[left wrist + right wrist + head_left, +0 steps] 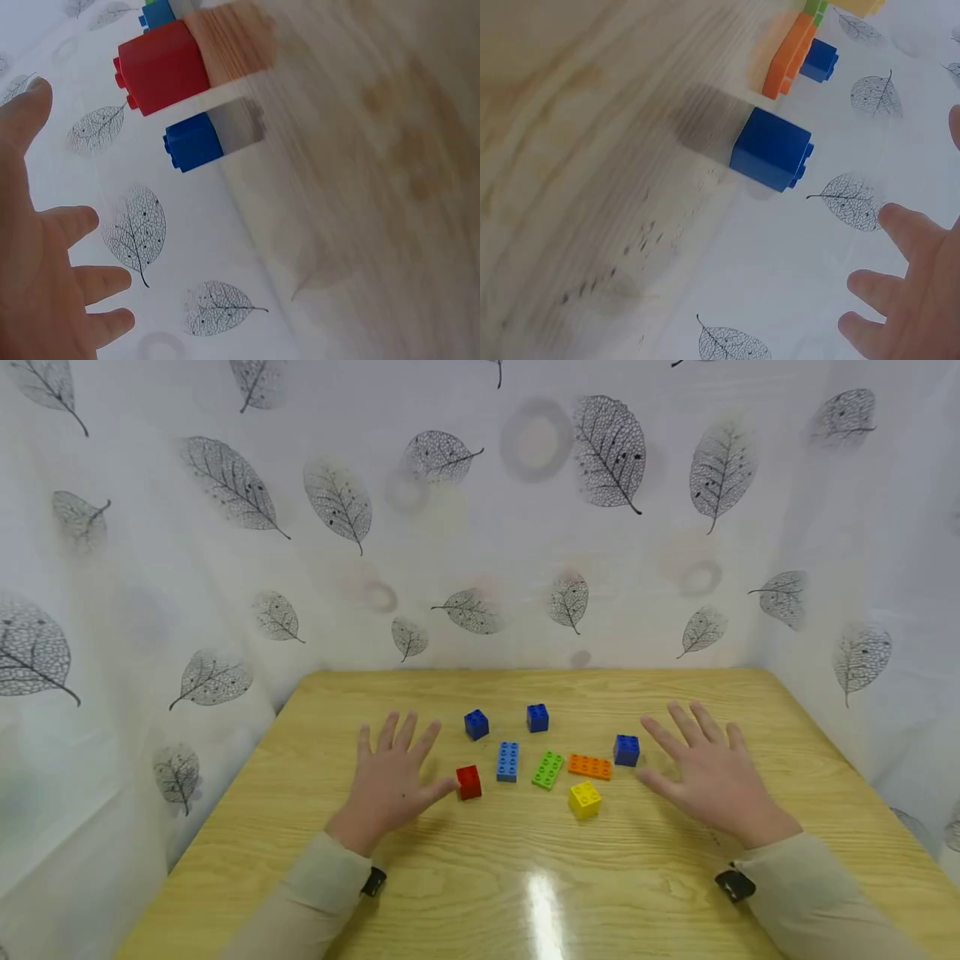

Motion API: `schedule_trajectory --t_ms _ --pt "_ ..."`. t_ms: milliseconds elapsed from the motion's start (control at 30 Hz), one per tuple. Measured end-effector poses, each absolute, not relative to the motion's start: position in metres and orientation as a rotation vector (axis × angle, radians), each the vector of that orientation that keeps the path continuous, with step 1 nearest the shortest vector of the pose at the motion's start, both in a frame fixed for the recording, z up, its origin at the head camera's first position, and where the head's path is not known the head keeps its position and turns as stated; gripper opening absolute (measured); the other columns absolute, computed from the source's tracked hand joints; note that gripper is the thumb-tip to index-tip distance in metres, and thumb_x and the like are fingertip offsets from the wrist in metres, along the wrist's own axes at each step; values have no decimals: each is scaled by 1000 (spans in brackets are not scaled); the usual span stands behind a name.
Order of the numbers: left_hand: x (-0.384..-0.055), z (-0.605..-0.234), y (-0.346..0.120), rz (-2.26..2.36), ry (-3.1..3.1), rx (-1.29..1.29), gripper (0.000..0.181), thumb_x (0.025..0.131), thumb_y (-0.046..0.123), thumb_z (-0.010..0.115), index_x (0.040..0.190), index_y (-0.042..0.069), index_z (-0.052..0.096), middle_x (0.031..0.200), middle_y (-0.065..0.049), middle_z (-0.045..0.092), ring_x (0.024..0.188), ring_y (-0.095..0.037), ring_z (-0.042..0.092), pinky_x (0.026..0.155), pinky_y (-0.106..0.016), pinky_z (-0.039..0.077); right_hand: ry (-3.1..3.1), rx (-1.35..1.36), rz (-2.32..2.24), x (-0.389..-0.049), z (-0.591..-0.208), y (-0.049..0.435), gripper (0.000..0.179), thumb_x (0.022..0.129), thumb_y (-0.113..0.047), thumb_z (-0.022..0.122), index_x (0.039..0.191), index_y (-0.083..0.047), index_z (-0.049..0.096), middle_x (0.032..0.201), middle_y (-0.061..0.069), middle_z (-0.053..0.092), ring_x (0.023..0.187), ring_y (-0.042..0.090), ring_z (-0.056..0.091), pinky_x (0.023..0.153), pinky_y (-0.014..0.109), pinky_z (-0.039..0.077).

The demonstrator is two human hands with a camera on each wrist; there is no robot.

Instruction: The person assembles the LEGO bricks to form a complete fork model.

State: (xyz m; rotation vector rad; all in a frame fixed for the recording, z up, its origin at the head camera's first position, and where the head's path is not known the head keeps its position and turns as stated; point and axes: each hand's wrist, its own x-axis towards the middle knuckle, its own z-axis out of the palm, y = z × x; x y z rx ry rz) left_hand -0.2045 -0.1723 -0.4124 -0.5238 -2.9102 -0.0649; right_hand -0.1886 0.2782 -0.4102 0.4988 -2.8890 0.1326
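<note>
Fingers spread, my left hand (390, 782) holds nothing; its thumb tip overlaps the edge of a red toy brick (469, 782) in the head view. In the left wrist view a gap separates that thumb from the red brick (163, 67). My right hand (711, 778) is spread too, nearest a dark blue brick (627, 750). Two more dark blue bricks (476, 724) (537, 717) stand farther back. Between the hands lie a long light blue brick (507, 762), a flat green brick (548, 770), a flat orange brick (590, 767) and a yellow brick (585, 800).
A wooden table (480, 877) carries all the bricks, with a bright light reflection near its front. White curtains (480, 527) printed with grey leaves hang behind it and along both sides. Each sleeve has a dark wrist device (735, 885) at its cuff.
</note>
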Motion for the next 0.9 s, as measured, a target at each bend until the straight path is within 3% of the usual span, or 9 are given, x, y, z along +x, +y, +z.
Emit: schedule_trajectory --t_ms 200,433,700,900 --pt "-204 -417 -163 -136 -2940 -561 93 90 76 51 161 22 29 163 -15 27 151 -41 14 112 -73 6 -2873 576 216 -185 -404 265 78 97 -61 55 161 -22 31 164 22 20 150 46 9 107 78 9" --pt "-203 -423 -155 -329 -2948 -613 90 89 68 62 158 16 35 158 -15 38 148 -42 23 111 -72 16 -2866 657 296 -185 -405 251 75 96 -59 58 159 -24 36 163 19 27 148 47 19 106 75 20" --pt "-205 -427 -150 -647 -2989 -625 85 91 53 71 157 13 36 155 -12 43 143 -38 35 112 -60 31 -2846 764 508 -188 -413 238 74 95 -51 66 157 -20 39 160 17 34 141 45 35 108 67 29" --pt "-211 -431 -146 -1011 -3043 -562 84 90 44 76 157 12 36 152 -11 46 140 -33 42 111 -54 35 -2901 825 797 -191 -420 229 72 96 -48 67 156 -19 40 156 7 42 140 39 40 109 64 31"
